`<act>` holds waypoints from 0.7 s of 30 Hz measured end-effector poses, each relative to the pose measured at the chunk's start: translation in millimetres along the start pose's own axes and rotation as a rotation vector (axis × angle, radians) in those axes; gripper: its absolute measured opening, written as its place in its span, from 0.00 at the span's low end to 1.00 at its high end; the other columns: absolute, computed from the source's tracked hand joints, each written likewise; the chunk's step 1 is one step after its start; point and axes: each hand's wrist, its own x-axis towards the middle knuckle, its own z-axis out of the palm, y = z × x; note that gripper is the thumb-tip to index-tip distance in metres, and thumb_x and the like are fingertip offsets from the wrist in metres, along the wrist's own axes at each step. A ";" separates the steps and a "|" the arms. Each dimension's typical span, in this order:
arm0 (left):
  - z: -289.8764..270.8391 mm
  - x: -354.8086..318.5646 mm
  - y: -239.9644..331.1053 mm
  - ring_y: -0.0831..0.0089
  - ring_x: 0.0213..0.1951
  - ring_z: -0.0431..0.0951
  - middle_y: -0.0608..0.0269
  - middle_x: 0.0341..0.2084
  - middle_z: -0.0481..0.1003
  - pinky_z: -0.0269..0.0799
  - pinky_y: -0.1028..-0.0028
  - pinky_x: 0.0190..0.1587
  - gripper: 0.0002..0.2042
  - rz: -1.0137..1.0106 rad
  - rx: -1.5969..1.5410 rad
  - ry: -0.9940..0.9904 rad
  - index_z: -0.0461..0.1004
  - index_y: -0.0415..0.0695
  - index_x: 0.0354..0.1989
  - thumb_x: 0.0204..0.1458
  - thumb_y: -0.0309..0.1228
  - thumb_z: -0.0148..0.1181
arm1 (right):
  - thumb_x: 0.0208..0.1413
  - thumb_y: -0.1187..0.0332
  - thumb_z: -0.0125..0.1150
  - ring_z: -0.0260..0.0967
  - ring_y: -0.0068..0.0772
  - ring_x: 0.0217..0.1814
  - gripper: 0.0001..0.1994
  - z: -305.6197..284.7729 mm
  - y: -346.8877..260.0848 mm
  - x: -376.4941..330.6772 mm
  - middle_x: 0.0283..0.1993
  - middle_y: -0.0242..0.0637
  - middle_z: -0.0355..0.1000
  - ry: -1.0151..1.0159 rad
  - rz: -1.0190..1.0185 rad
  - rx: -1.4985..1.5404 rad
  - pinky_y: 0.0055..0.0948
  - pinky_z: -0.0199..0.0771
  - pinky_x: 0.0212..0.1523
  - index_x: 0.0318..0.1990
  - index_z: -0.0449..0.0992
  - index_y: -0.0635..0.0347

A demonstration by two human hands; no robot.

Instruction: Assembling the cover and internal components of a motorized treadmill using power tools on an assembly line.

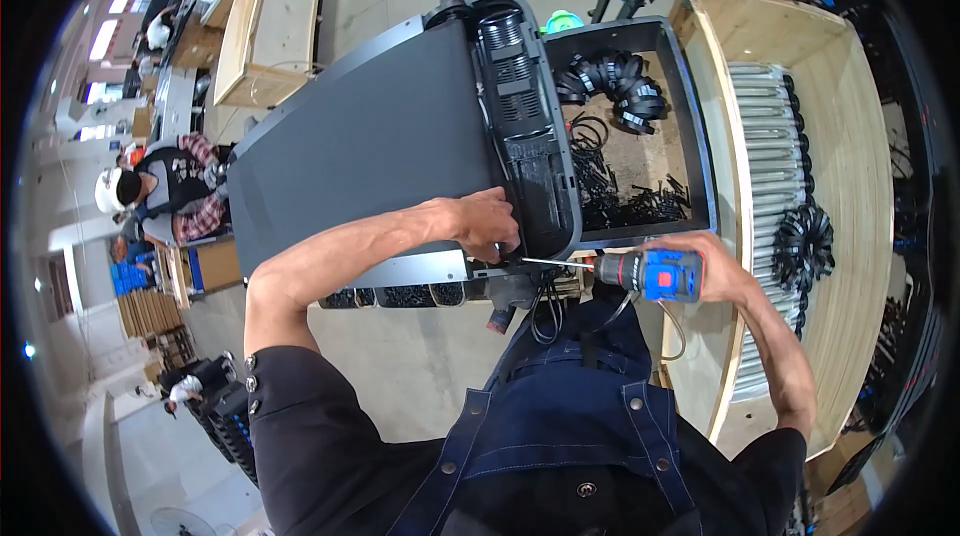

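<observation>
"Right hand (715, 266) first: what has it got?"

"A power drill (665, 276), blue and black with touches of red. The fingers are wrapped firmly round the rear of the tool."

"Which way does that face?"

"Left, across the front of the navy apron (565, 416). The long, thin bit (560, 263) ends just beside the left hand (487, 223), by the near corner of the black machine frame (567, 176). Whether the tip touches anything, I can't tell."

"And that left hand?"

"Back upward, fingers bent down over the corner. The fingertips are partly hidden, so I can't tell whether they pinch something small."

"What is around it?"

"Its forearm crosses above a wide dark belt (380, 126). A ribbed black cylinder (503, 36) sits at the far end of the frame's long compartment."

"Over on the right?"

"Just beside the frame, a black bin (695, 136) with black rings (640, 101) at its far end and loose dark screws (660, 201) nearer. Past that, a wooden crate (865, 266) holds a row of silvery tubes (765, 136)."
</observation>
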 end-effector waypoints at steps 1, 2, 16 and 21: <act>-2.7 0.5 -0.4 0.63 0.50 0.72 0.65 0.36 0.78 0.57 0.60 0.57 0.09 0.010 0.020 -0.016 0.82 0.51 0.35 0.50 0.41 0.65 | 0.36 0.64 0.77 0.79 0.49 0.50 0.30 1.6 -0.7 -2.9 0.47 0.43 0.80 -0.020 0.040 0.006 0.38 0.77 0.52 0.53 0.79 0.58; -4.1 0.5 0.5 0.63 0.50 0.72 0.65 0.36 0.78 0.58 0.60 0.57 0.09 0.021 0.039 -0.034 0.82 0.51 0.35 0.50 0.41 0.65 | 0.36 0.64 0.77 0.79 0.49 0.50 0.30 3.9 -0.8 -2.6 0.47 0.43 0.80 -0.039 0.034 0.011 0.38 0.77 0.52 0.53 0.79 0.58; -8.3 -6.5 -0.3 0.65 0.51 0.73 0.66 0.35 0.80 0.57 0.64 0.58 0.16 0.049 -0.049 -0.008 0.83 0.53 0.44 0.44 0.36 0.71 | 0.41 0.74 0.81 0.76 0.21 0.44 0.28 39.4 30.3 -22.7 0.42 0.30 0.79 0.078 0.612 0.568 0.29 0.77 0.51 0.52 0.76 0.59; -14.0 -3.0 -9.4 0.65 0.52 0.74 0.66 0.36 0.81 0.58 0.63 0.58 0.18 0.052 -0.058 0.035 0.82 0.52 0.43 0.41 0.38 0.74 | 0.39 0.72 0.80 0.73 0.23 0.46 0.33 40.9 31.1 -33.1 0.44 0.31 0.76 0.184 0.531 0.434 0.29 0.75 0.52 0.57 0.74 0.60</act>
